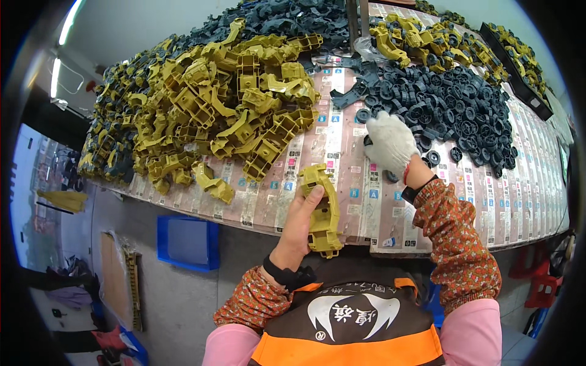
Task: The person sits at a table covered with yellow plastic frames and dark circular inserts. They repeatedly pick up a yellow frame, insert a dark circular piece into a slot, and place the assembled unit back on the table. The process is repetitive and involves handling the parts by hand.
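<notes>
My bare left hand (298,224) grips a yellow plastic toy vehicle body (324,210) near the table's front edge, its thumb lying over the top. The part stands lengthwise, pointing away from me. At the left edge of a heap of black toy wheels (464,110) is my right hand (390,145), in a white glove with the fingers curled in. A small dark piece, seemingly a wheel (367,140), shows at the glove's left side; the palm is hidden. One loose wheel (362,116) lies just beyond the glove, and another (433,158) lies to its right.
A large pile of yellow bodies (238,91) covers the table's left, with dark plastic parts (287,21) behind it. More yellow pieces with wheels (427,39) lie at the back right, beside a black tray (519,79). Below the table's left edge is a blue crate (188,242).
</notes>
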A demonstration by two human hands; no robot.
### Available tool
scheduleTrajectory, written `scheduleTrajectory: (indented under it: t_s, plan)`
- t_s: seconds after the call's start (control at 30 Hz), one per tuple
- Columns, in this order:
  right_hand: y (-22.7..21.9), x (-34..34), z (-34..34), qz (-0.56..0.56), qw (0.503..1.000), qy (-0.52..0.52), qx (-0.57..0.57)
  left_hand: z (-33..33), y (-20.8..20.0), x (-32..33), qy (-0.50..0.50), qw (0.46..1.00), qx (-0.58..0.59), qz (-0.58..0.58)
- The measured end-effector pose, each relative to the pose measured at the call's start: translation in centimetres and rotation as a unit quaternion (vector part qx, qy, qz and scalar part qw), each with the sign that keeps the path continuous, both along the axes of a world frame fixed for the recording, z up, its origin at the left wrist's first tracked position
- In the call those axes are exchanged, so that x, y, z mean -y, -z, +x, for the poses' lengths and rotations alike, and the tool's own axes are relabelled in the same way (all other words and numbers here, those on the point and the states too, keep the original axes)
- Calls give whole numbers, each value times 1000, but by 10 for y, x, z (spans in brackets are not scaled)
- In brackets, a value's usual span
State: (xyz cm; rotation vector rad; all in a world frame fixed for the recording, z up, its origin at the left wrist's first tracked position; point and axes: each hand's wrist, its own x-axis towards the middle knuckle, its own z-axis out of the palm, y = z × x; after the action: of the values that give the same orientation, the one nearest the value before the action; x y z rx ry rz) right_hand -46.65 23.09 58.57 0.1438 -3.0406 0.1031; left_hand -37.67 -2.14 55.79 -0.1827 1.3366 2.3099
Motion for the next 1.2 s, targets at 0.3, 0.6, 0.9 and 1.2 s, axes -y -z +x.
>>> scheduleTrajectory:
  t_s: [0.3,0.6,0.9,1.2]
  plan:
    - [-28,23,68,-396,917,-34,12,12,3,0,18,999,4,44]
    - [0,43,120,-566,822,39,-41,24,1,-24,51,996,-63,28]
    - [12,48,135,-670,738,80,-7,30,-1,-32,46,977,-193,-80]
    - [8,49,142,-704,703,99,7,31,6,-33,49,976,-193,-86]
